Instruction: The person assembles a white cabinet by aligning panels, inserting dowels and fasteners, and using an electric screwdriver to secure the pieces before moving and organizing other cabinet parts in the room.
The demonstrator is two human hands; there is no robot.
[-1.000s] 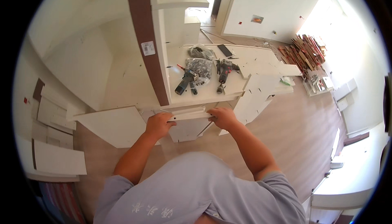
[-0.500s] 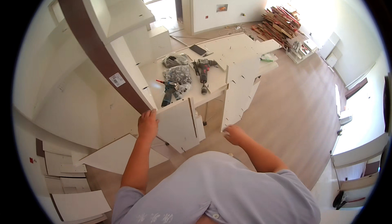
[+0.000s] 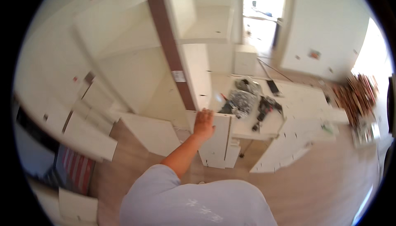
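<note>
1. As seen from above, rests with the bare left hand (image 3: pixel 204 125) on the top edge of an upright white rectangular board (image 3: pixel 213 145), just beside the lower end of a long dark-brown strip (image 3: pixel 166 34).
2. Touches the board left of its middle; has most of its face below and to the right of the fingers (image 3: pixel 203 114), dark vertical groove (image 3: pixel 227 139) included.
3. Holds the fingers nearly together, laid over the edge; cannot tell whether pinching the board with the thumb or only pressing on it.
4. Cannot tell the grip of the right hand, outside the view.
5. On the brown strip, shows one small white rectangular label (image 3: pixel 178 76), too blurred to read.
6. Across the chest of the pale lavender-grey short-sleeved shirt (image 3: pixel 177 195), shows three white written characters (image 3: pixel 204 210) in a slanting row, blurred.
7. On the low white bench-like surface (image 3: pixel 306 97) beyond the board, counts two dark power tools (image 3: pixel 267 107), the left partly hidden behind the board; two clear plastic bags (image 3: pixel 242 101) with grey and dark contents, touching each other; and one flat black rectangular slab (image 3: pixel 272 87), phone-like.
8. To the right of the board, counts one standing white panel with short dark slots (image 3: pixel 284 143); to its left, one slanting white panel (image 3: pixel 152 135).
9. Farther right, counts one heap of reddish-brown wooden strips (image 3: pixel 358 97), too many and too blurred to number.
</note>
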